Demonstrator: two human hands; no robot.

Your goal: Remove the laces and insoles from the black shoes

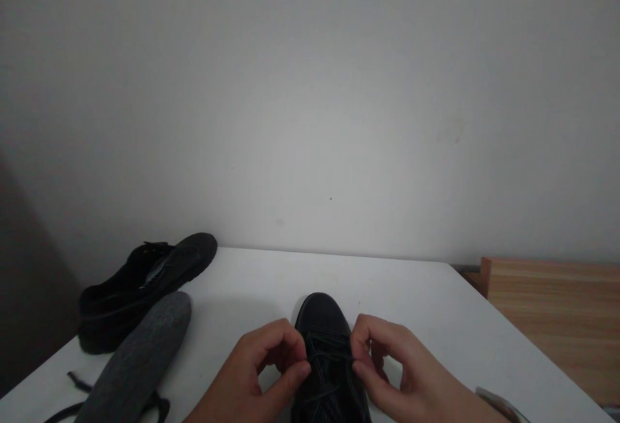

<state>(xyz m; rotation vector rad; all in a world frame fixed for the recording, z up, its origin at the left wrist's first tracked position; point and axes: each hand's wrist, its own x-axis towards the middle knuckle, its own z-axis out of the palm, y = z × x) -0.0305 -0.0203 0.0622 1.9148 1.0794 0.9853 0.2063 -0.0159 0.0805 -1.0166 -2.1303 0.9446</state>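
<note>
A black lace-up shoe (pixel 323 312) rests on the white table, toe facing the wall, its heel end cut off by the bottom of the view. At its left edge my left hand (pixel 268 368) is closed in a pinch, thumb against fingers. My right hand (pixel 392 365) pinches in the same way at the right edge. Between the fingertips runs a dark shoelace (pixel 329 354) across the shoe's front; both hands appear to grip it. Dark lace on dark shoe makes the exact hold hard to see.
A second black shoe (pixel 140 287) stands at the table's back left. In front of it lies a grey insole (pixel 140 358), with a loose black lace (pixel 77 382) beside and under it. The white table (pixel 387 281) meets a pale wall; wooden furniture (pixel 547 313) stands at the right.
</note>
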